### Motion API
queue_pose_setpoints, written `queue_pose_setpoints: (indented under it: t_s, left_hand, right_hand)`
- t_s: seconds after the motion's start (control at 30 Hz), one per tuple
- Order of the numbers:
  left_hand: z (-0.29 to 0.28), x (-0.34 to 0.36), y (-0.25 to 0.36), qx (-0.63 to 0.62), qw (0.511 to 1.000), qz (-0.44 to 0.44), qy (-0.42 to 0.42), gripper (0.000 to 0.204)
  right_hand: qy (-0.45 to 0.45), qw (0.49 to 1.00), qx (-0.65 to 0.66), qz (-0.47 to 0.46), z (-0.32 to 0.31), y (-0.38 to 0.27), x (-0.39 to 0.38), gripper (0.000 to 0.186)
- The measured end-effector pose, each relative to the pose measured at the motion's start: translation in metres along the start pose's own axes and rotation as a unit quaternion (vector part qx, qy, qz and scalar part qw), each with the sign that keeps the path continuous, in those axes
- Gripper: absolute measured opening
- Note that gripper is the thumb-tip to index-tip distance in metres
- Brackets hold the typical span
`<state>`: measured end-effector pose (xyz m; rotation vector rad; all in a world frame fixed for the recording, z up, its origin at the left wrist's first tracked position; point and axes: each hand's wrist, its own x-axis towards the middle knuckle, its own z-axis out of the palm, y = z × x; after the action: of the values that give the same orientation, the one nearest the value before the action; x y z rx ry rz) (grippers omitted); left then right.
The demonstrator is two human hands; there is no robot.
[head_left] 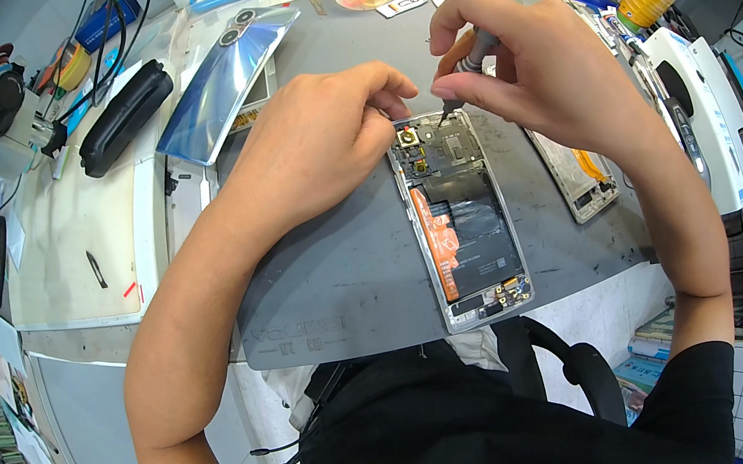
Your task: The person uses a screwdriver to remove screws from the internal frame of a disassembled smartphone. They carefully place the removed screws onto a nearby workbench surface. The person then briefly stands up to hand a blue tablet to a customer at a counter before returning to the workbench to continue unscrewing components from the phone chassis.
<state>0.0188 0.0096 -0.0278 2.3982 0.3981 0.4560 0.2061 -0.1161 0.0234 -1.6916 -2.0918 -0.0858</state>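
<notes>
One opened phone (pixel 477 218) lies flat on the grey mat (pixel 330 279) before me, its long axis running nearly toward my body. My right hand (pixel 552 61) pinches a screwdriver (pixel 472 61) slanting down and left to the phone's far end; I can't tell whether the tip touches. My left hand (pixel 317 147), nearer, curls at the far left corner, whatever it pinches hidden.

Phone (pixel 464 221) metallic-rimmed; mat (pixel 329 274) matt, scuffed; blue panel (pixel 213 91) mirror-glossy; shirt (pixel 398 436) matt cloth
</notes>
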Motion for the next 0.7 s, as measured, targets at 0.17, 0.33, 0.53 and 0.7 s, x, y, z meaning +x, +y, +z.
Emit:
queue_pose_setpoints:
  t_s: [0.17,0.33,0.53,0.7]
  left_hand:
    - [-0.001,-0.001,0.001,0.003,1.000,-0.002,-0.001,0.034]
    - [-0.002,0.000,0.002,-0.018,1.000,-0.002,-0.013,0.035]
    - [-0.006,0.016,0.004,0.055,0.998,-0.001,0.024,0.026]
    - [-0.007,0.068,0.010,0.262,0.964,0.024,0.037,0.017]
  right_hand:
    - [0.008,0.999,0.041,-0.006,0.002,0.000,0.001,0.034]
    - [0.161,0.973,0.152,0.059,-0.016,0.044,-0.003,0.034]
    - [0.117,0.974,0.124,0.153,0.002,0.086,-0.013,0.031]
    - [0.119,0.982,0.061,0.136,0.009,0.087,-0.011,0.033]
